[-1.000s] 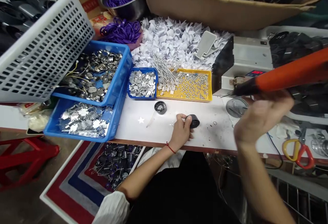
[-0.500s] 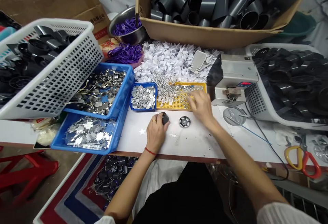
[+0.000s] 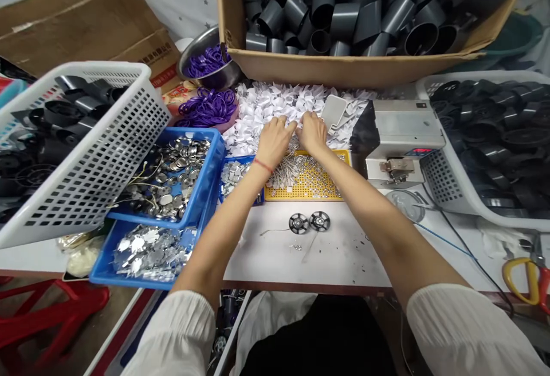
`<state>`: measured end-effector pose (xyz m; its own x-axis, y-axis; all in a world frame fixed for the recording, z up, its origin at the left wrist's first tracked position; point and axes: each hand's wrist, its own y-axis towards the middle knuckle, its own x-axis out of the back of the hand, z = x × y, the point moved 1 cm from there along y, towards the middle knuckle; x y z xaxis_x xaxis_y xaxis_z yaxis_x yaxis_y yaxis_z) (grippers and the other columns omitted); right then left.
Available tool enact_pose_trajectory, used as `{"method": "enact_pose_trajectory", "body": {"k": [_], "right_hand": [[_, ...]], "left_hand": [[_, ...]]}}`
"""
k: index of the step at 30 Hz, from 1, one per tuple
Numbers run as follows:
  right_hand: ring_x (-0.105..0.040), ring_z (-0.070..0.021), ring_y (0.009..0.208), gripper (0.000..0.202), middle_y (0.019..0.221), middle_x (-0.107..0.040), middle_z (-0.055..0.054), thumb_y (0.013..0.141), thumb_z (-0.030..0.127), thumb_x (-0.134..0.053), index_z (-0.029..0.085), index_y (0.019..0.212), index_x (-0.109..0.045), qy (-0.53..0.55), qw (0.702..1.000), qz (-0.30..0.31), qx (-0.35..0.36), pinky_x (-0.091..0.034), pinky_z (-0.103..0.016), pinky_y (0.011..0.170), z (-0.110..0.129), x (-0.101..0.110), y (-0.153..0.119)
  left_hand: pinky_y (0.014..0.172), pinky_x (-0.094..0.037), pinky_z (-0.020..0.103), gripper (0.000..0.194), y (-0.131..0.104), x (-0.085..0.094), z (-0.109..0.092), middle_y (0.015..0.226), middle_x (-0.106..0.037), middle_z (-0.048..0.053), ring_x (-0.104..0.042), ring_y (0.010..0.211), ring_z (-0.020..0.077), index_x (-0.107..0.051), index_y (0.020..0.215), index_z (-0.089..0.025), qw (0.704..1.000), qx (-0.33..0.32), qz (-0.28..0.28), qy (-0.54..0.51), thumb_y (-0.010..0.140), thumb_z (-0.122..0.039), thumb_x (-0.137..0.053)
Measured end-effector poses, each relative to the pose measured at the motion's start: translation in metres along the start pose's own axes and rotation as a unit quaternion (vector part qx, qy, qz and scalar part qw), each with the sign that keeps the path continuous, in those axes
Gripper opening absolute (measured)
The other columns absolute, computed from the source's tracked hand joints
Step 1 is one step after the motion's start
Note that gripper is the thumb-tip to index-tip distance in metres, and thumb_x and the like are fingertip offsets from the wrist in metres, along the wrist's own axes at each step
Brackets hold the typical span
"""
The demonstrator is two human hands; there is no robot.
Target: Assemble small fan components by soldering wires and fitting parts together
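Both hands reach to the far side of the white table. My left hand (image 3: 274, 140) and my right hand (image 3: 312, 130) rest side by side in the pile of small white parts (image 3: 275, 101), fingers curled into it; what they grip is hidden. Just below them lie a bundle of thin metal pins (image 3: 286, 171) and a yellow tray (image 3: 310, 181) of small silver bits. Two round black slotted discs (image 3: 309, 222) lie next to each other on the table near me, a thin wire trailing from the left one.
Blue trays hold silver caps (image 3: 172, 167), small plates (image 3: 232, 172) and star-shaped foils (image 3: 146, 247). A white basket (image 3: 81, 147) stands left, a grey machine (image 3: 401, 135) right, a cardboard box of black tubes (image 3: 344, 9) behind. Purple rings (image 3: 208, 104) and scissors (image 3: 526, 275) are nearby.
The orange tool held a second ago is out of view. My left hand let go of the black part; both hands moved forward into the white pile. Two discs now lie together.
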<state>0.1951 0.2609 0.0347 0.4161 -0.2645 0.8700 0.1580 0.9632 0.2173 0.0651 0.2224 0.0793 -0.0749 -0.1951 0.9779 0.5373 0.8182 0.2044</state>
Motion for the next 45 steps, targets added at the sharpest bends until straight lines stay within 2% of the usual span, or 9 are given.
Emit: {"method": "enact_pose_trajectory", "body": {"k": [4,12,14,20,23,25,30,33,45], "right_hand": [[-0.057,-0.0260,0.089,0.021,0.109,-0.059,-0.018,0.089,0.014,-0.048,0.014,0.108,-0.056,-0.052,0.997,-0.001,0.060,-0.041,-0.040,0.073,-0.013,0.035,-0.034],[-0.062,-0.0215,0.087,0.013,0.111,-0.067,-0.013,0.091,0.013,-0.047,0.017,0.088,-0.060,-0.109,0.968,-0.028,0.223,-0.043,-0.033,0.069,-0.044,0.044,-0.136],[-0.064,-0.0195,0.088,0.015,0.107,-0.070,-0.011,0.091,0.013,-0.048,0.019,0.082,-0.059,-0.107,0.959,-0.093,0.245,-0.046,-0.031,0.072,-0.044,0.052,-0.156],[-0.064,-0.0142,0.076,0.019,0.091,-0.072,-0.006,0.082,0.008,-0.062,0.021,0.071,-0.053,-0.153,0.924,-0.236,0.258,-0.045,-0.026,0.066,-0.066,0.080,-0.233],[-0.063,-0.0150,0.074,0.021,0.088,-0.072,-0.006,0.082,0.006,-0.062,0.020,0.070,-0.053,-0.202,0.921,-0.210,0.257,-0.044,-0.027,0.065,-0.085,0.073,-0.262],[-0.065,-0.0165,0.081,0.017,0.095,-0.073,-0.008,0.084,0.006,-0.060,0.020,0.074,-0.056,-0.199,0.928,-0.183,0.257,-0.046,-0.029,0.072,-0.093,0.069,-0.275],[-0.065,-0.0221,0.102,0.004,0.116,-0.069,-0.012,0.088,0.022,-0.061,0.019,0.091,-0.061,-0.150,0.955,-0.101,0.237,-0.046,-0.038,0.094,-0.097,0.077,-0.292],[-0.062,-0.0244,0.107,0.011,0.118,-0.066,-0.013,0.088,0.030,-0.061,0.020,0.090,-0.060,-0.098,0.971,-0.103,0.190,-0.045,-0.040,0.093,-0.093,0.087,-0.293],[-0.060,-0.0170,0.064,0.015,0.100,-0.063,-0.008,0.087,0.022,-0.061,0.020,0.101,-0.059,-0.160,0.960,0.193,0.121,-0.031,-0.028,0.049,-0.072,0.087,-0.243]], "left_hand": [[0.091,-0.041,0.041,0.030,0.056,-0.020,0.019,0.112,-0.061,0.017,-0.053,0.109,0.0279,-0.066,0.105,-0.014,0.995,-0.066,0.069,0.000,0.093,-0.007,-0.039],[0.090,-0.045,0.044,0.037,0.030,-0.013,0.013,0.117,-0.058,0.018,-0.056,0.105,0.0281,-0.058,0.117,-0.012,0.974,0.038,-0.042,-0.219,0.084,0.000,-0.045],[0.086,-0.049,0.040,0.039,0.005,0.004,0.004,0.123,-0.055,0.014,-0.057,0.102,0.0246,-0.054,0.121,-0.017,0.902,0.087,-0.098,-0.412,0.083,-0.006,-0.053],[0.060,-0.051,0.023,0.032,-0.134,0.030,-0.036,0.105,-0.059,0.006,-0.061,0.087,0.0170,-0.059,0.101,-0.020,0.453,0.320,0.031,-0.831,0.070,-0.017,-0.065],[0.055,-0.045,0.020,0.027,-0.185,0.021,-0.055,0.104,-0.059,0.006,-0.058,0.080,0.0141,-0.058,0.089,-0.018,0.372,0.403,0.027,-0.836,0.066,-0.026,-0.069],[0.053,-0.041,0.020,0.025,-0.202,0.012,-0.066,0.094,-0.057,0.004,-0.053,0.072,0.0120,-0.055,0.081,-0.018,0.431,0.424,0.009,-0.797,0.071,-0.036,-0.068],[0.059,-0.038,0.024,0.023,-0.217,-0.007,-0.081,0.077,-0.051,-0.002,-0.044,0.062,0.0112,-0.051,0.076,-0.020,0.782,0.341,-0.041,-0.520,0.079,-0.037,-0.066],[0.065,-0.041,0.028,0.022,-0.214,-0.009,-0.085,0.087,-0.058,0.001,-0.052,0.068,0.0148,-0.057,0.096,-0.021,0.901,0.243,-0.067,-0.353,0.084,-0.037,-0.063],[0.074,-0.042,0.039,0.037,-0.146,-0.001,-0.121,0.093,-0.057,0.014,-0.054,0.088,0.0298,-0.066,0.090,-0.015,0.991,0.043,0.060,-0.109,0.074,-0.046,-0.076]]}}
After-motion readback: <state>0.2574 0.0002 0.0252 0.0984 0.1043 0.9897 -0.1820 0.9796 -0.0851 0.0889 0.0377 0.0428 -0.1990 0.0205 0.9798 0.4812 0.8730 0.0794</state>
